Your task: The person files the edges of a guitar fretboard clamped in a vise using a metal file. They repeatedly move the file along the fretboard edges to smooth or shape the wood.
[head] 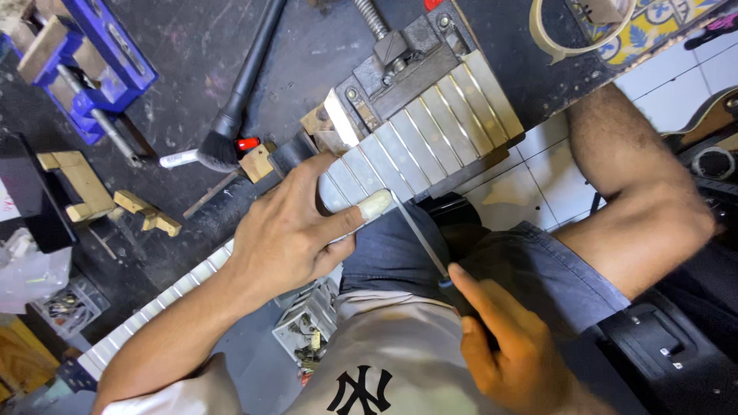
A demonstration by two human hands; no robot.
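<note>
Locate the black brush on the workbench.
In the head view, the black brush lies upper centre on the workbench, between the blue vise and the clamped fretboard.
</note>
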